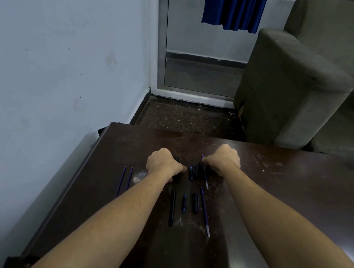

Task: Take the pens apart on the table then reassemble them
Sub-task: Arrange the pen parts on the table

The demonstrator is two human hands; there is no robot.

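Pen parts lie spread on the dark wooden table (274, 201). My left hand (163, 163) is curled over a black pen barrel (176, 178) whose ends stick out past the fist. My right hand (224, 157) pinches the top of a blue refill (205, 175) that slants down toward me. Between the hands lie a blue grip piece (191, 172) and a black cap (197, 169). Nearer to me are a long black barrel (172, 208), a short blue piece (184, 202), a black cap (195, 203) and another refill (205, 212). Two thin blue refills (124, 179) rest at the left.
The table's left edge (72, 179) runs beside a pale wall. Beyond the far edge are a speckled floor (184, 117), a glass door with a blue curtain (234, 7), and a grey sofa (300, 86) at the right.
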